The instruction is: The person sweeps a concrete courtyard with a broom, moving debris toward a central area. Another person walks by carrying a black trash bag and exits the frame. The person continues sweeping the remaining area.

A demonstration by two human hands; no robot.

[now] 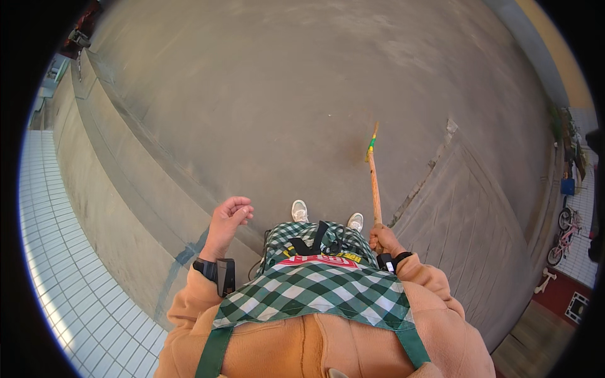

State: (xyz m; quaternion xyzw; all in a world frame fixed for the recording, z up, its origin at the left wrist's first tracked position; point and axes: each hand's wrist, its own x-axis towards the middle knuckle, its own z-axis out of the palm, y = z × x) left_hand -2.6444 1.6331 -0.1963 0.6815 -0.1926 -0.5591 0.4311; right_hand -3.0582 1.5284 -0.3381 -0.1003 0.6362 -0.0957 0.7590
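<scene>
My right hand (385, 238) is closed around the lower end of a wooden handle (375, 189), right of my checked apron (312, 293). The handle points away from me over the concrete ground. Green and yellow wrapping (371, 145) covers part of its far end, where a thin brownish piece sticks out; what kind of tool it is I cannot tell. My left hand (229, 222) is raised at the left of the apron, fingers loosely curled and apart, holding nothing. Both wrists carry black strapped devices. Below the apron's far edge show my light shoes (300, 211).
Concrete steps (142, 189) run along the left beside a white tiled surface (85, 264). On the right lies a grooved concrete ramp (458, 208) with a broken edge. Farther right are a pink bicycle (562, 236), a blue container (567, 186) and plants.
</scene>
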